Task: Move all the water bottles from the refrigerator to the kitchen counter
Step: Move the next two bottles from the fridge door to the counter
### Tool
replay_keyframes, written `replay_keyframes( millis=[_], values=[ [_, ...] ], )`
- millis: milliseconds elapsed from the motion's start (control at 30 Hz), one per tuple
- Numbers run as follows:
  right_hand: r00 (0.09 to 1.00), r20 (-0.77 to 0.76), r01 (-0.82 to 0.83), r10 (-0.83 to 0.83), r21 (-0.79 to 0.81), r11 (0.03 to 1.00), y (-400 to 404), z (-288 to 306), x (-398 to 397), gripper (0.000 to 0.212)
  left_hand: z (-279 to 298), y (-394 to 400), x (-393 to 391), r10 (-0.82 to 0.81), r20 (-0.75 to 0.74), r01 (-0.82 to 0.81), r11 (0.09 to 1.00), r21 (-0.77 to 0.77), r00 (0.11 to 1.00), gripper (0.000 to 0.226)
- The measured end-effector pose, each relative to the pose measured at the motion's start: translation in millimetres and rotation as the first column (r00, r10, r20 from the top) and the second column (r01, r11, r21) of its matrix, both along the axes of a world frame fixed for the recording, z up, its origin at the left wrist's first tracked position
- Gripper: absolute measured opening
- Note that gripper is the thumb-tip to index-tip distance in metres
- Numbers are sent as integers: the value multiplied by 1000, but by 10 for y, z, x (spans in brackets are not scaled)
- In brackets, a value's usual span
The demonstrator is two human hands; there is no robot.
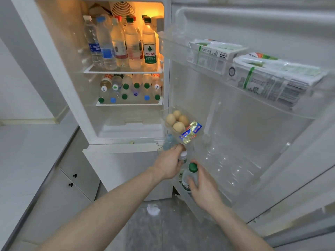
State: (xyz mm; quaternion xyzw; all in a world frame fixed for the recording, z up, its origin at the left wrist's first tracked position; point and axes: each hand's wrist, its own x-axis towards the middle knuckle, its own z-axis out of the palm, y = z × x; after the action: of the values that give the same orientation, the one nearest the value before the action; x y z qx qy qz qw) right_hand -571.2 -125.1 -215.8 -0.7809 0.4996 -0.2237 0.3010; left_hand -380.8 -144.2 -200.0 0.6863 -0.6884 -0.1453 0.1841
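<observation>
The refrigerator [54, 57] stands open. Several upright water bottles [133, 44] fill its top shelf, and several more bottles [126, 87] stand on the shelf below, seen from their caps. At the door's bottom shelf, my left hand [169, 163] grips a white-capped bottle [183, 156] by its neck. My right hand [203, 185] wraps around a green-capped bottle [190, 174] beside it. A pale blue bottle [169, 142] stands just behind them, partly hidden. The kitchen counter [27, 147] lies to the left.
The door's middle bin holds several eggs [176, 120] and wrapped butter [191, 132] right above my hands. Milk carton packs [262, 73] fill the upper door shelf. Cabinet doors with black knobs [72, 180] sit under the counter. Grey tiled floor [163, 223] lies below.
</observation>
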Motion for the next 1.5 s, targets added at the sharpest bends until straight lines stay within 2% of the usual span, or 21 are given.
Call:
replay_keyframes(
  millis=[100,233,367,533,633,767,900,1033,1133,1333,1500],
  values=[
    [995,88,-49,47,23,999,-8,16,36,34,-22,36,-73,20,-61,-22,999,-41,998,39],
    [990,102,-99,94,46,994,-41,46,29,30,23,74,-69,73,-22,-74,996,-42,997,37],
    [984,146,-112,102,66,992,-10,54,34,35,29,156,65,107,-10,-107,994,-13,994,42],
    [976,187,-130,112,83,988,27,43,47,35,45,259,54,106,3,-106,994,9,994,27],
    [975,189,-135,118,78,988,32,76,6,44,50,396,-19,124,16,-123,992,-28,992,30],
    [970,213,-129,116,45,991,114,86,3,44,148,639,-79,151,65,-142,982,-127,986,32],
    [955,252,-133,157,-112,985,277,133,43,48,240,937,-67,187,-39,-191,950,-248,982,31],
    [937,268,-186,224,-160,969,480,295,107,63,361,1336,-32,240,-199,-296,893,-339,950,32],
    [908,340,-197,244,-168,966,599,405,164,64,463,1622,39,293,-269,-379,851,-363,917,34],
    [843,423,-296,333,-153,943,1051,698,579,46,519,2627,384,436,-370,-551,775,-310,821,36],
    [788,411,-485,459,-45,873,1587,778,963,41,507,3583,596,571,-376,-673,698,-245,729,36]
  ],
)
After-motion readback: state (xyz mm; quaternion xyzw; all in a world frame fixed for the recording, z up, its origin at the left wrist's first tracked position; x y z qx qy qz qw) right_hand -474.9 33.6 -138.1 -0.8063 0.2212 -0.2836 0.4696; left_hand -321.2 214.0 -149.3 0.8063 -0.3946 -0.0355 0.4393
